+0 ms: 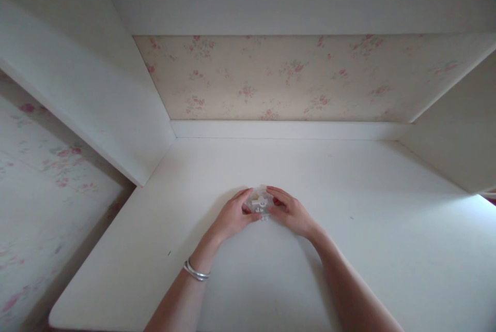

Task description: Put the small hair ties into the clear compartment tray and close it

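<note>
Holding a small clear bag [260,204] with little white bits inside, both hands meet in the middle of the white desk [387,228]. The left hand [232,216] pinches it at 9 o'clock, with silver bangles [196,271] on that wrist, and the right hand [291,213] pinches at 3 o'clock. It looks like opening time (gentle pulling apart needed). Flowery wallpaper [294,76] sits at 12 o'clock.
</note>
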`<state>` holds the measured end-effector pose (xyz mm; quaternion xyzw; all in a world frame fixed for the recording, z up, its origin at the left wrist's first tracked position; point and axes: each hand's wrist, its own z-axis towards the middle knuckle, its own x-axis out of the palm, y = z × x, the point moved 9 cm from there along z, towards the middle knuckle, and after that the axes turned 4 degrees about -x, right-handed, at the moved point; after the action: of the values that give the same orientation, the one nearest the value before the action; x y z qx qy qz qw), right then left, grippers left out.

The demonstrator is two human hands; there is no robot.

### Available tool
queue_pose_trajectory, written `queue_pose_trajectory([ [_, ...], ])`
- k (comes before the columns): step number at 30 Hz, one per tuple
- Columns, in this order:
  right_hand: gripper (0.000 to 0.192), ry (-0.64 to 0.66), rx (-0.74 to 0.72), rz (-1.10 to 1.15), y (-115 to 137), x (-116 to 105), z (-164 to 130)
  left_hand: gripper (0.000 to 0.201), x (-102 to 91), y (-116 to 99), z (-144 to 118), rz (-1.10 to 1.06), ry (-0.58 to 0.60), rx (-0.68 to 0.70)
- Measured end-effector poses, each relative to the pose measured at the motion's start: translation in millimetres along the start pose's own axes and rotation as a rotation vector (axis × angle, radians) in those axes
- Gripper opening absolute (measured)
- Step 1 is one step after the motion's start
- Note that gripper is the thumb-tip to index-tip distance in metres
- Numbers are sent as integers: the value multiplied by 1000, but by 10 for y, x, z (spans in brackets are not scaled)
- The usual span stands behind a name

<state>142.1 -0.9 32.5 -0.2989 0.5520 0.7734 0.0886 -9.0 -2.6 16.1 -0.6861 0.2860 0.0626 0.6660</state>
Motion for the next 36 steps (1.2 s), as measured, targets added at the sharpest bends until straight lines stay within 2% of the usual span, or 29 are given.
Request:
queue_pose_trajectory([
  [4, 45, -27, 3, -16, -20, 26, -3, 79, 11, 14, -7, 13, 10, 30],
  [11, 49, -60, 40, -86, -74, 56, -4, 87, -47, 29, 23, 188, -116, 75],
  [20, 48, -41, 22, -148, -26, 58, 0, 86, -29, 50, 19, 223, -119, 67],
  [25, 40, -76, -3, -223, 32, 55, 7, 88, -11, 66, 42, 264, -103, 63],
  [36, 38, -65, -19, -358, 82, 114, 5, 79, -42, -10, 19, 287, -142, 115],
])
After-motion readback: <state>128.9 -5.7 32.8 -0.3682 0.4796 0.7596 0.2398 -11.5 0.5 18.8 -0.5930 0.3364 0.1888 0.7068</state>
